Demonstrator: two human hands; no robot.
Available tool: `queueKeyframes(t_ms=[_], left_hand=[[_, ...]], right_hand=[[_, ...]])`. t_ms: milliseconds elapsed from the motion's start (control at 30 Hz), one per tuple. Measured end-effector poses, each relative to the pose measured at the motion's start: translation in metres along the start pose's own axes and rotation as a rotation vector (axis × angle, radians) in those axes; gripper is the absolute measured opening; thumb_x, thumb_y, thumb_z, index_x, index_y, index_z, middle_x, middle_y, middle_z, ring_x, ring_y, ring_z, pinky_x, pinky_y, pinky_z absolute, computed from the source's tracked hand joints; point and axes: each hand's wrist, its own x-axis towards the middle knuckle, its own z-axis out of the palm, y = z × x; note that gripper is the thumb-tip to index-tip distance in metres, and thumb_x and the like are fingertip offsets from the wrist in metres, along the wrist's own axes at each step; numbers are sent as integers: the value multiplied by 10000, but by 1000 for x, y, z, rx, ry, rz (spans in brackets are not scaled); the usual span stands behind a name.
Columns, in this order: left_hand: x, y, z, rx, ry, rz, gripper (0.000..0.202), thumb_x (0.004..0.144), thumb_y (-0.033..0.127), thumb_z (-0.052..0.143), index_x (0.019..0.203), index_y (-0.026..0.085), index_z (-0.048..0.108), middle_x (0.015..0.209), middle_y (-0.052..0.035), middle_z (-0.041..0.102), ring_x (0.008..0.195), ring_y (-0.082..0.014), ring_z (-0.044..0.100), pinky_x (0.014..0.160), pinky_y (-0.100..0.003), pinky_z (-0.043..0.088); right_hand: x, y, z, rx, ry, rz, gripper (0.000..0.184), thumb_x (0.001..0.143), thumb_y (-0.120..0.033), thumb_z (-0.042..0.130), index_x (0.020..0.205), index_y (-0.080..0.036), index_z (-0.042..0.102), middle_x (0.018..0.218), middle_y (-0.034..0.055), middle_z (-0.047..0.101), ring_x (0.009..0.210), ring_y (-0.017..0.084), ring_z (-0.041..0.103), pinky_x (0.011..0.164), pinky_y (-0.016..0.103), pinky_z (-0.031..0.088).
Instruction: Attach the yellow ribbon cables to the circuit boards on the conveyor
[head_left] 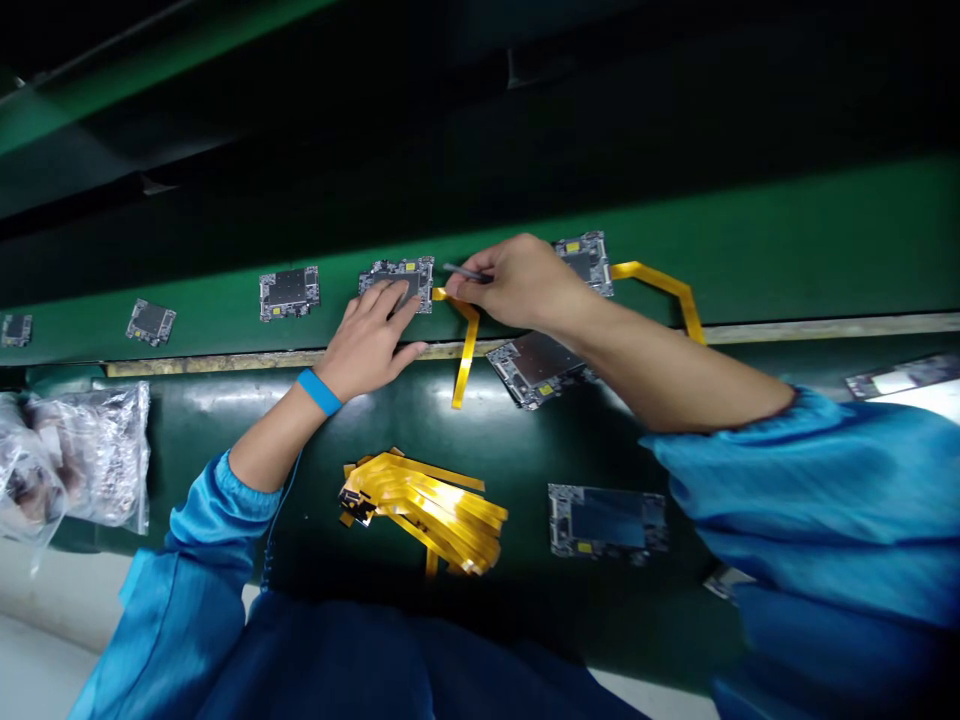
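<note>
My left hand [377,335], wearing a blue wrist strap [319,392], lies with spread fingers on a circuit board [422,268]. In my closed right hand [525,282] is a slim grey stick-like tool [466,272]; its exact kind I cannot make out. A yellow flex cable [466,360] runs from the right edge of that board, under my right fingertips, and hangs over the ledge. Partly behind my right hand is another board [592,262] with a flex cable [660,276] at its right edge. Below my right wrist, a tilted board [536,365] rests against the ledge.
More boards [289,292] lie leftward along the green belt [217,290]. A pile of yellow flex cables [427,505] and a board [607,522] sit on the near green surface. Clear plastic bags [90,455] are at left. A pale ledge [217,362] divides belt and bench.
</note>
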Motion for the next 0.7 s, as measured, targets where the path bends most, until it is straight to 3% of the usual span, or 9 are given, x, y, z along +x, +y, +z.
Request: queueKeyframes(t_ms=[200,467,600,700], left_hand=[[7,8,5,61,-45,16,681,1121,527,536,1666,120,499,1724,-280,444,1618,-460,383,1233,-625,420],[19,24,-1,164,-94,27,702,1145,533,466,1707,113,461,1728,-269,451,1601,-460,397,1225,-583,398],[24,33,-8,205,-124,38,688,1148,498,461,1702,89,464,1717,-278,462,1566,-457,431,1192,-563,414],[27,39,-12,225,-147,33,696,1152,495,455,1709,79,454,1714,-280,465,1549,-456,447,1185,-556,418]], right_hand=[[-2,4,-6,-35,-2,-14,220,977,-310,747,786,-201,738,687,13,640,671,192,565,720,375,458],[-4,16,-6,-159,56,-110,193,979,-343,729,906,-195,830,756,69,728,717,245,629,700,380,445],[-17,18,-9,-341,162,-210,411,1064,-485,574,1108,-192,858,1066,152,803,909,329,707,750,417,466],[-22,17,-10,-367,139,-274,503,1111,-463,412,1180,-218,847,1237,161,780,988,348,713,757,431,479]])
